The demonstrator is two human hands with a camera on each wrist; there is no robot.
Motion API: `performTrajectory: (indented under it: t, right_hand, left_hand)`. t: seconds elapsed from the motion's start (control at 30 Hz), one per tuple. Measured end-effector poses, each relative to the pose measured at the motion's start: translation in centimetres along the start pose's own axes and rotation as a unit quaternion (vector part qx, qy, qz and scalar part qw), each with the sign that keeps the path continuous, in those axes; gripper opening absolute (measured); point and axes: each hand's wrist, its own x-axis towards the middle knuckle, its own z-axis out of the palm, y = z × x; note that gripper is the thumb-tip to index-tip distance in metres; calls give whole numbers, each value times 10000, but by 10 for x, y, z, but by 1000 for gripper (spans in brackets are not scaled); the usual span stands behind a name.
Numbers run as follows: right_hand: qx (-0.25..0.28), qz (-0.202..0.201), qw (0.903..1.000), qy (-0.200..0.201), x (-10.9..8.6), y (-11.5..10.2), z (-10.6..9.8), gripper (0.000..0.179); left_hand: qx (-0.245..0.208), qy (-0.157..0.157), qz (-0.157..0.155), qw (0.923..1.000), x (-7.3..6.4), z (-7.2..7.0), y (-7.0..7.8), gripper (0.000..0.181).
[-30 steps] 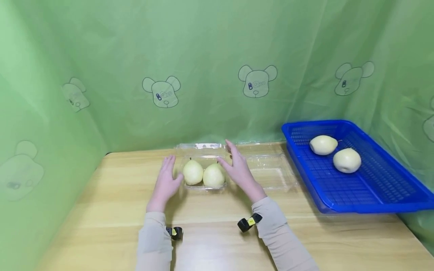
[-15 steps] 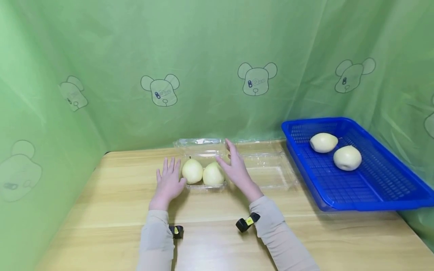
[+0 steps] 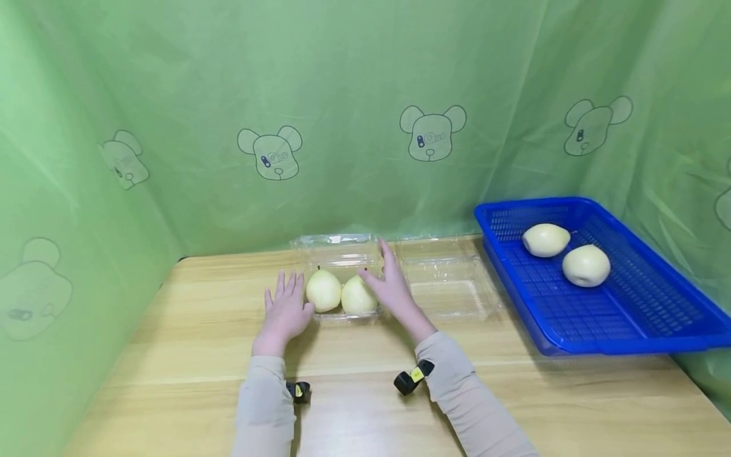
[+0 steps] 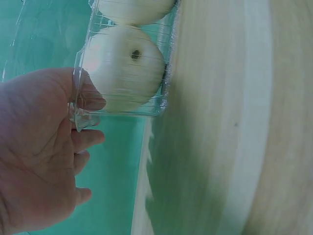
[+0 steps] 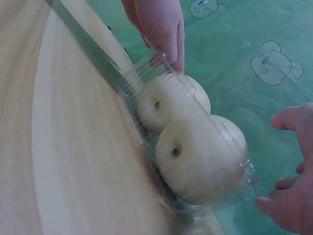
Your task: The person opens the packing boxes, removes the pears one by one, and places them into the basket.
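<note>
Two pale yellow-green pears, a left pear (image 3: pixel 323 292) and a right pear (image 3: pixel 358 297), sit side by side in a clear plastic clamshell box (image 3: pixel 338 255) whose lid stands raised at the back. My left hand (image 3: pixel 283 316) is at the box's left side. In the left wrist view its thumb (image 4: pixel 90 93) shows through the plastic wall and it pinches the rim, the other fingers spread outside. My right hand (image 3: pixel 394 289) hovers by the right pear, thumb and fingers apart. In the right wrist view this hand (image 5: pixel 293 171) holds nothing and stands off from the box.
A second clear plastic box (image 3: pixel 451 298) lies to the right of the first. Beyond it, a blue basket (image 3: pixel 528 327) holds two more pears, a back pear (image 3: pixel 546 240) and a front pear (image 3: pixel 586 266). A green curtain (image 3: pixel 354 76) hangs around the wooden table (image 3: pixel 171 355).
My left hand has turned and come to the box's left edge, its fingers spreading. My right hand has shifted slightly left, over the right pear. The pears stay in place.
</note>
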Motion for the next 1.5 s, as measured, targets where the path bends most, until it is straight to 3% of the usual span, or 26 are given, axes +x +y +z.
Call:
performTrajectory:
  t: [0.5,1.5]
  right_hand:
    - [207,197,9996,12,3,5,4,94]
    - [39,459,9980,-429,3,14,7,98]
  left_hand:
    - [-217,-132,-115,9996,-3,-1,2,73]
    - [-281,-178,-161,9993,-1,-2,2,74]
